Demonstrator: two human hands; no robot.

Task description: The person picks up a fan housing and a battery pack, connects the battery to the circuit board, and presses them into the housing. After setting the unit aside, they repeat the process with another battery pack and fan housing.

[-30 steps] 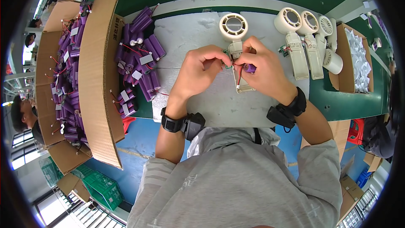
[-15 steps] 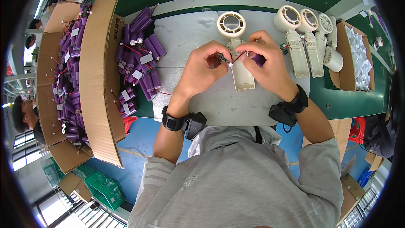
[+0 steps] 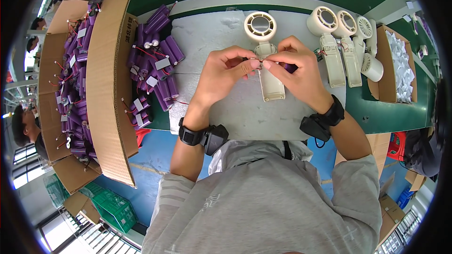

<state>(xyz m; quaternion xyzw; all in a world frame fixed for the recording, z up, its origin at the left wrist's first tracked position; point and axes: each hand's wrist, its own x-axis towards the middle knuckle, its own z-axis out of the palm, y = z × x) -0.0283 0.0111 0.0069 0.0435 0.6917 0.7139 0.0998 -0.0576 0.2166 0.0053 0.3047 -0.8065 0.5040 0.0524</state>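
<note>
A cream handheld fan [image 3: 271, 87] lies on the grey work mat, its round head away from me and its handle housing uncovered. Over the handle, my left hand [image 3: 226, 76] and my right hand [image 3: 301, 73] meet with pinched fingertips. Between them are thin wires and a small white plug, mostly hidden. My right thumb and forefinger are closed on the plug end of the wires. What the left fingertips pinch is too small to make out. A purple battery pack [image 3: 290, 67] shows partly under my right hand.
Several purple battery packs [image 3: 165, 63] lie left on the mat [image 3: 226, 117], beside a cardboard box [image 3: 108, 89] full of more. At right are several cream fan bodies [image 3: 333, 61] and a box of white pieces [image 3: 400, 68]. A person [image 3: 29, 124] sits far left.
My fingertips have come together, and the red and black wires that showed between my hands are now mostly covered. My left fingers have straightened towards the right hand. The fan lies nearly where it was.
</note>
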